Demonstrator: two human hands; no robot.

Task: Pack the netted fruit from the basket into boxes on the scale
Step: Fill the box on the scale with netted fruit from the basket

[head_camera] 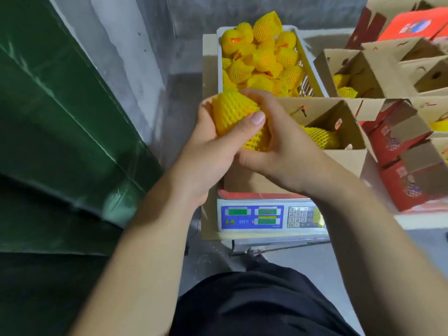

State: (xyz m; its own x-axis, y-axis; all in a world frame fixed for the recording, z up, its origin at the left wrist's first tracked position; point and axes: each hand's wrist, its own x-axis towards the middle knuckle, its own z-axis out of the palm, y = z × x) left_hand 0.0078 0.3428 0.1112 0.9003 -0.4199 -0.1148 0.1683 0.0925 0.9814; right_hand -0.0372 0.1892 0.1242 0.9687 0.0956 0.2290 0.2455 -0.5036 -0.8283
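Both hands grip one yellow netted fruit point(234, 112) above the near left corner of the open cardboard box point(339, 156) that stands on the scale point(266, 214). My left hand point(213, 146) curls round it from below, thumb across its front. My right hand point(278, 146) wraps its right side. Inside the box lies another netted fruit point(320, 137). Behind the box, the white basket point(219, 57) holds several netted fruit point(264, 54).
More open cardboard boxes point(378, 69) stand to the right, some with netted fruit point(344, 86) inside, and red printed boxes point(412, 170) beyond them. A green tarpaulin point(60, 117) fills the left. My dark-clothed lap point(261, 306) is below the scale.
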